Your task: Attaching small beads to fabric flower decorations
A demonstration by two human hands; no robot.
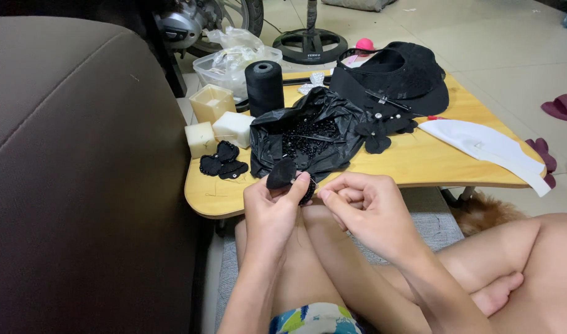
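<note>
My left hand (272,207) pinches a small black beaded fabric piece (285,175) at the near edge of the low wooden table (419,162). My right hand (362,207) sits right beside it, thumb and forefinger pressed together at the piece's edge; whatever they grip is too small to see. Just beyond lies a black plastic bag (314,127) opened out with a heap of black beads (302,141) on it. Three finished black beaded pieces (224,161) lie at the table's near left.
A black thread spool (264,86), cream foam blocks (212,120), a clear plastic tub (234,62), black lace fabric (398,77) and a white fabric strip (490,148) sit on the table. A brown sofa (79,167) stands to the left. A fan base (309,44) and sandals (563,106) are on the floor.
</note>
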